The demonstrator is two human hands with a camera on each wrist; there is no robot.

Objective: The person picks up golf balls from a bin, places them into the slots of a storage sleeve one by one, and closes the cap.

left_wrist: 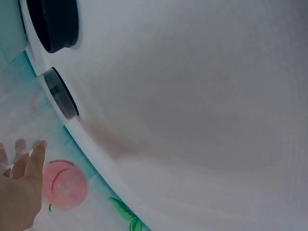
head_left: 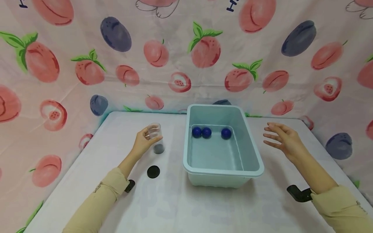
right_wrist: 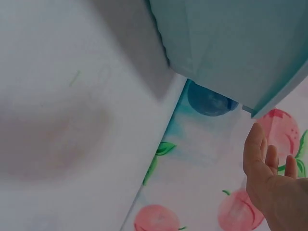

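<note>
My left hand [head_left: 142, 141] holds a clear plastic cylindrical jar [head_left: 158, 148] with a dark base, thumb on the near side and fingers round the far side. The jar stands upright on the table, left of a pale blue plastic basin [head_left: 224, 173]. In the left wrist view the jar [left_wrist: 60, 93] shows its dark bottom, and the fingers are at the frame's lower left. Nearer the front lies a round black lid [head_left: 153, 171]. Held in the air right of the basin, my right hand [head_left: 284, 140] has its fingers spread and nothing in them.
Inside the basin, three dark blue balls [head_left: 206, 132] lie near the far end, two side by side and one apart to the right. A white cloth covers the table [head_left: 163, 207]. A fruit-printed curtain [head_left: 209, 87] rises behind and at both sides.
</note>
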